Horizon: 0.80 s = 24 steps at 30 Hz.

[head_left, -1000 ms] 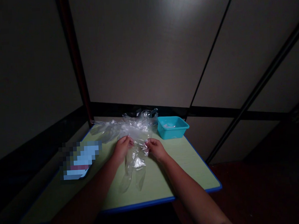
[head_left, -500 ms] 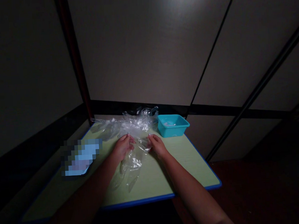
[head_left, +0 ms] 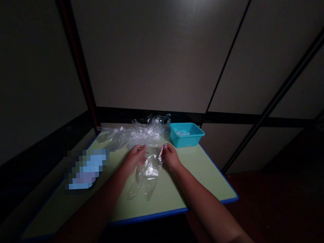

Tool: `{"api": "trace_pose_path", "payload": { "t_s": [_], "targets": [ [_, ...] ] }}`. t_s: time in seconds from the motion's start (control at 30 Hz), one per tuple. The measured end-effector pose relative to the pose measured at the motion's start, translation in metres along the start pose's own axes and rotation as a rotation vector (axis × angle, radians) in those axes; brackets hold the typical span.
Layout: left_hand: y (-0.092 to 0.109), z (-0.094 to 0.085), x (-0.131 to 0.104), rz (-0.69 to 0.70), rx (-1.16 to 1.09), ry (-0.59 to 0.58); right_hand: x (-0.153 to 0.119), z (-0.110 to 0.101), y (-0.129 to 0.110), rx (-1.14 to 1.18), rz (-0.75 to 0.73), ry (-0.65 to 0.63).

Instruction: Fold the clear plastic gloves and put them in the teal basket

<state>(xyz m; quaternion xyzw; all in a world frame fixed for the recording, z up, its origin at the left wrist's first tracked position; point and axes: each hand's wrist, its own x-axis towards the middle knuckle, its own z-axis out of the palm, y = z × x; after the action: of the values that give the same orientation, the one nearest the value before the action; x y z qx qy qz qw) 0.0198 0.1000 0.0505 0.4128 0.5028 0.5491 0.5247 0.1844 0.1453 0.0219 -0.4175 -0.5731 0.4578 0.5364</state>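
Between my hands hangs a crumpled, see-through disposable plastic glove (head_left: 150, 170), its finger-like ends pointing toward me over the table. My left hand (head_left: 135, 158) pinches its upper left edge with thumb and fingertips. At the upper right edge, my right hand (head_left: 170, 156) grips the same film, fingers curled in. Just beyond both hands lies a loose heap of similar clear plastic gloves (head_left: 145, 132), spread along the far side of the table.
The light green table (head_left: 197, 181) has a blue rim. A turquoise plastic basket (head_left: 187, 140) stands at its far right corner with something pale inside. On the left lies a blurred-out, bright rectangular object (head_left: 88, 170). Panelled walls (head_left: 153, 56) rise behind and to the left.
My right hand has turned and closed on the glove's upper right edge. The glove now hangs more spread between both hands, its lower ends slightly farther from me.
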Motion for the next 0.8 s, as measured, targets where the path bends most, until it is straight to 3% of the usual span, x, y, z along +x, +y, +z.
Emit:
{"api": "trace_pose_path", "payload": {
  "t_s": [0.13, 0.27, 0.43, 0.67, 0.8],
  "targets": [
    [-0.007, 0.001, 0.001, 0.0, 0.139, -0.169, -0.002, 0.001, -0.005, 0.088, -0.008, 0.086],
    [-0.012, -0.004, 0.009, 0.044, 0.205, -0.117, -0.004, 0.002, -0.01, 0.128, -0.016, 0.061],
    [-0.008, -0.012, 0.013, 0.0, 0.174, 0.004, -0.005, 0.001, -0.014, 0.142, -0.039, 0.085],
    [0.0, -0.019, 0.01, -0.034, 0.093, -0.123, -0.004, -0.002, -0.018, 0.169, -0.01, 0.244],
    [0.003, -0.021, 0.008, -0.05, 0.054, -0.112, -0.003, -0.004, -0.022, 0.247, 0.074, 0.271]
  ]
}}
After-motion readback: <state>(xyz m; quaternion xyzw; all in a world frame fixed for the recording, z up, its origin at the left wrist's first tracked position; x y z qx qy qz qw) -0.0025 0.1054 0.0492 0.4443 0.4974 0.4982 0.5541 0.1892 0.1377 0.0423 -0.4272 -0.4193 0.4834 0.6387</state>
